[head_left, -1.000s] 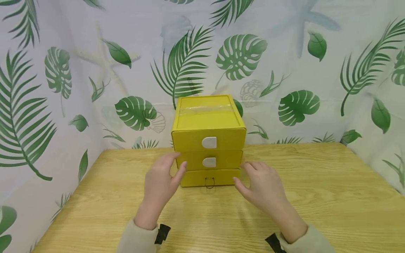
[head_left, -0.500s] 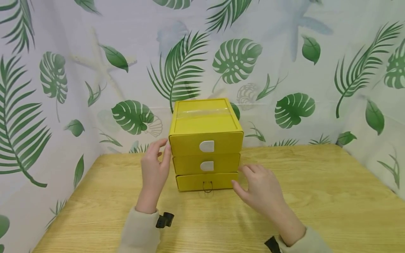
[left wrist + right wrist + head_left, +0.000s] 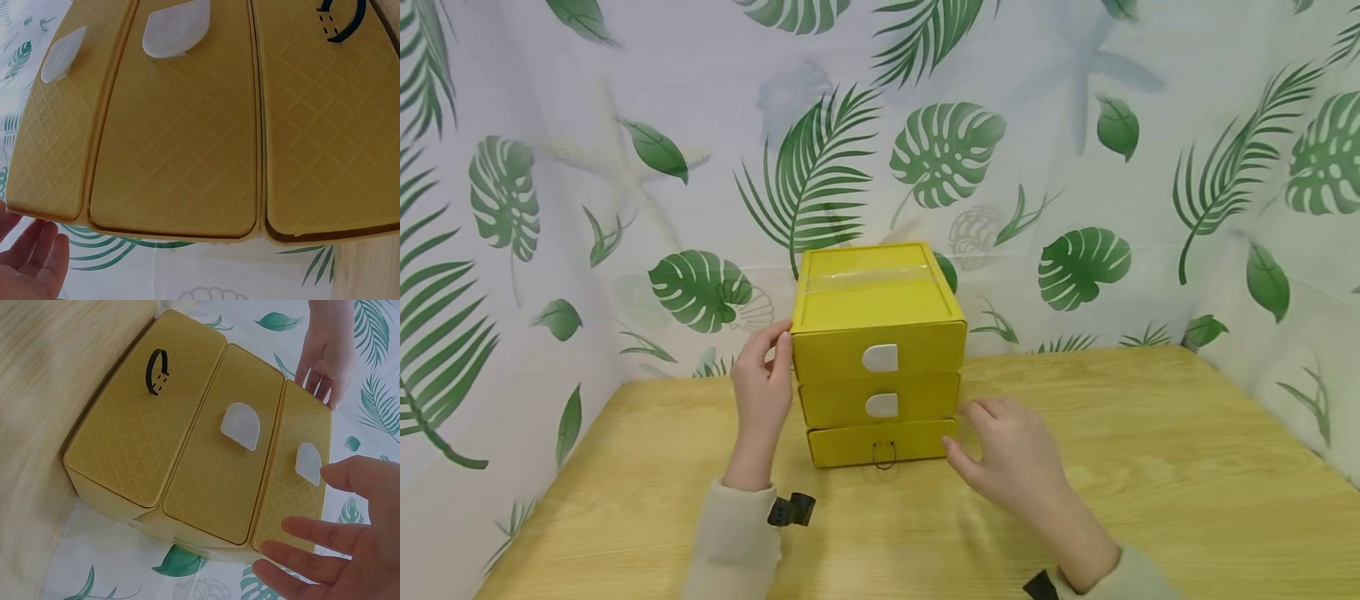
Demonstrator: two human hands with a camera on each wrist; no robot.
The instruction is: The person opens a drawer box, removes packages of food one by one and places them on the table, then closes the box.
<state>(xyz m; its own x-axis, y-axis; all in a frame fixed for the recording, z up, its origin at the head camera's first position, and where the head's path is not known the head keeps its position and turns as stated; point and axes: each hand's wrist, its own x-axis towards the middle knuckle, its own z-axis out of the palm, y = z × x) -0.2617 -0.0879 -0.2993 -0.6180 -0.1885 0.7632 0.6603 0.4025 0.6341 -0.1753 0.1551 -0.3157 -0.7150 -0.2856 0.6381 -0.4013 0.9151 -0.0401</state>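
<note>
A yellow unit of three stacked drawers (image 3: 880, 292) stands at the middle of the table. Its upper two drawers carry white tab handles; the bottom one has a thin dark loop handle (image 3: 883, 455). My left hand (image 3: 762, 387) is at the unit's upper left side, fingertips at the top drawer's edge. In the left wrist view the left fingers (image 3: 37, 256) lie against that side, partly hidden behind it. Beside the lower right corner hovers my right hand (image 3: 1011, 454), its fingers loosely bent and holding nothing. All drawers look closed.
The wood-grain table (image 3: 1112, 467) extends on both sides and in front of the unit. Behind and at the sides hangs a white cloth (image 3: 850, 50) printed with green leaves. Clear tape (image 3: 868, 275) crosses the unit's top. Black straps (image 3: 792, 509) sit at both cuffs.
My left hand has gone from in front of the drawers to the unit's upper left side. The right hand stays near the lower right corner. The head view has shifted slightly.
</note>
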